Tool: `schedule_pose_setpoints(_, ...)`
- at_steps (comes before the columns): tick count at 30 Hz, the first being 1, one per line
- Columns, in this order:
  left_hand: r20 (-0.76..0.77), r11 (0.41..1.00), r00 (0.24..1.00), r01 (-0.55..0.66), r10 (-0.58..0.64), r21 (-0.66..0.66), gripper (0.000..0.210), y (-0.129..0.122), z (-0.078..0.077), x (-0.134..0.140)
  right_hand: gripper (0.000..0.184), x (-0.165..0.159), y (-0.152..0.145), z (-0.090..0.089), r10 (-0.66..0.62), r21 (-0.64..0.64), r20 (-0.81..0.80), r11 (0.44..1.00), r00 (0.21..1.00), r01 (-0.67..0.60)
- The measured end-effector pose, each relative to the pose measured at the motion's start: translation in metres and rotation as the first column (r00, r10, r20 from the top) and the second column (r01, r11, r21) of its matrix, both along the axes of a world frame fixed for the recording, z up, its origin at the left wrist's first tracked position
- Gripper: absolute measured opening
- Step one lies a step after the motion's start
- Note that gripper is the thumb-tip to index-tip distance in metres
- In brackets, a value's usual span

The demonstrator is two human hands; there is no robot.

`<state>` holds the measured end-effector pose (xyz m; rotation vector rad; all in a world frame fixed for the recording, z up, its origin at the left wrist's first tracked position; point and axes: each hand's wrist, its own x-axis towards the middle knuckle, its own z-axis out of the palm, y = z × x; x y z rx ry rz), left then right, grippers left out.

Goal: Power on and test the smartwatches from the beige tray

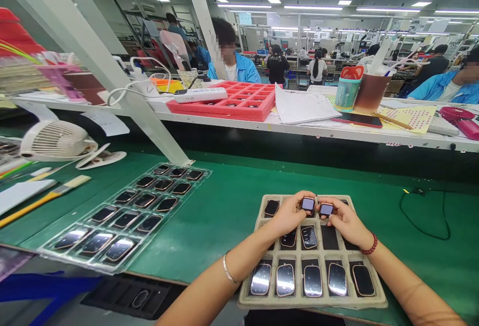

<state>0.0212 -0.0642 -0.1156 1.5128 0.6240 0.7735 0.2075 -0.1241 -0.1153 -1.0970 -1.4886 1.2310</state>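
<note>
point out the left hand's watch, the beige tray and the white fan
Watch (pixel 308 204) in left hand (pixel 290 212): head view, on its screen
Beige tray (pixel 299 302): head view, front rim
White fan (pixel 56 141): head view, slatted grille

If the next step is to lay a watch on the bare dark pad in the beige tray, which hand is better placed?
Probably the right hand: its watch is nearer that dark pad, while the left hand holds another watch farther left.

Your left hand (pixel 292 214) and right hand (pixel 345 219) hide parts of the molded tray's (pixel 314 304) upper rows; the bottom edge cuts off your forearms (pixel 213 284), the left edge the paintbrush's handle (pixel 28 209).
</note>
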Motion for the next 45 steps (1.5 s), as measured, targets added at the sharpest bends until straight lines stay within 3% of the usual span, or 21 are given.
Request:
schedule_pose_setpoints(14, -0.115, 0.993, 0.988, -0.097, 0.103, 0.063, 0.036, -0.001, 0.006, 0.0, 0.041, -0.003, -0.001, 0.003, -0.033, 0.022, -0.003, 0.999, 0.999, 0.033)
schedule_pose_setpoints(20, -0.096, 0.994, 0.989, -0.109, 0.11, 0.019, 0.033, -0.001, 0.006, -0.001, 0.039, 0.002, 0.001, -0.002, -0.042, -0.048, -0.039, 0.998, 0.998, 0.04)
schedule_pose_setpoints(25, -0.087, 0.986, 0.995, -0.051, 0.038, -0.156, 0.052, -0.001, 0.01, -0.001, 0.049, 0.004, 0.006, -0.004, -0.075, -0.069, -0.22, 0.996, 0.973, 0.062)
schedule_pose_setpoints(30, -0.077, 0.977, 0.994, 0.055, -0.072, -0.205, 0.063, 0.0, 0.009, -0.002, 0.049, 0.004, 0.012, -0.007, -0.078, -0.023, -0.227, 0.997, 0.971, 0.074)
schedule_pose_setpoints(45, -0.066, 0.982, 0.991, 0.106, -0.117, -0.156, 0.055, 0.001, 0.008, -0.001, 0.04, -0.001, 0.007, 0.0, -0.004, 0.034, -0.108, 0.999, 0.994, 0.007)
